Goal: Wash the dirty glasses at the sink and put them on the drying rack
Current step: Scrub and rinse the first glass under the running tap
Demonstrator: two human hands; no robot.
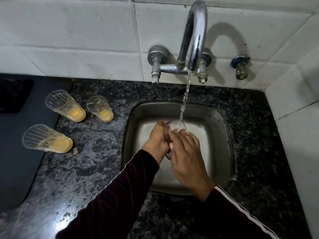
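Over the steel sink (138, 116), your left hand (158, 137) wraps its curled fingers around a clear ribbed glass (176, 127), holding it under the faucet (193, 37) stream. Your right hand (185, 152) rests against the glass; whether its fingers grip it, you cannot tell. Three dirty glasses with orange residue (65, 106) stand on the granite counter (86, 161), left of the sink.

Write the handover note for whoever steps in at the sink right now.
Left hand grips the glass over the sink; right hand rests its fingers on the rim. Tap water runs into the glass.
Three dirty glasses with yellow residue stand on the counter, left of the sink.
Done: nothing racked that shows. Left: finish this glass, wash three, rack all; no rack in view.
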